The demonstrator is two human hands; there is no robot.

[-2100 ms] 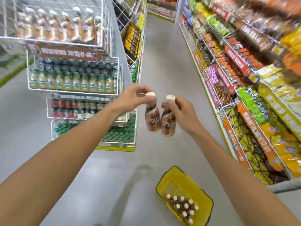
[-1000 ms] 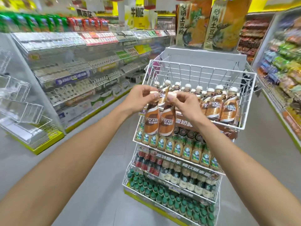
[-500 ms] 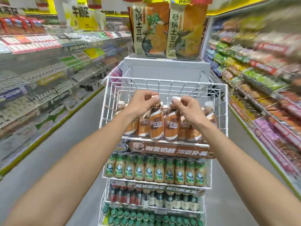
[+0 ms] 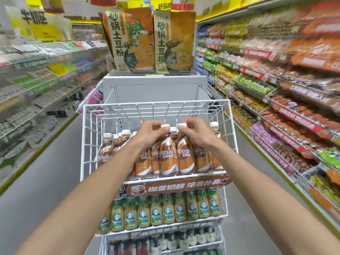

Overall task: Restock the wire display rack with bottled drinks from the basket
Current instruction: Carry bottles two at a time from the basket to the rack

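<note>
Grip on two bottles at the top tier of the wire display rack [image 4: 82, 144]. The left hand [image 4: 150, 134] pinches the white cap of the left bottle [image 4: 168, 155]; the right hand [image 4: 197, 134] pinches the cap of the right bottle [image 4: 185, 155]. Both bottles stand side by side in the front row, long axes near vertical, caps up, labels toward the camera. Their bases apparently rest on the tier floor.

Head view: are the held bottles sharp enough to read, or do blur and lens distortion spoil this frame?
In the head view the centre is sharp: the left hand, right hand and the coffee bottles read cleanly; the head view's side shelves smear with blur, worst upper right; the wide lens stretches the forearms; lighting is even, no glare on the wire rack.
</note>
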